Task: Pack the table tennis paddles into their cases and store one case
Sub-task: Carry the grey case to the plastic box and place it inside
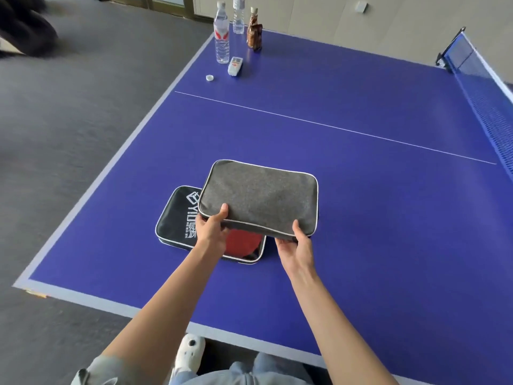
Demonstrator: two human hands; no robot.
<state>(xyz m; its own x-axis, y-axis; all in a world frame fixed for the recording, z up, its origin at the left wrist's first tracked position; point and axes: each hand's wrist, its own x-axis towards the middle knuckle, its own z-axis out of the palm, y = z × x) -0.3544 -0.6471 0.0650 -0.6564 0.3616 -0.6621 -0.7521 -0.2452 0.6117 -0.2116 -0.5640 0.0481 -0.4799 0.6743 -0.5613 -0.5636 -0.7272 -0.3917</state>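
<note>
Both hands grip the near edge of a grey case [259, 195] above a blue table [361, 218], the left hand [212, 227] and right hand [295, 241] each closed on it with thumb on top. It partly overlaps a black case [176, 218] lying on the table, where a red paddle [241, 243] shows. Three bottles [222, 37] stand at the far corner.

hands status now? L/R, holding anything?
Left hand: closed on the near-left edge of the grey case.
Right hand: closed on the near-right edge of the same grey case, which sits above the black case.
</note>
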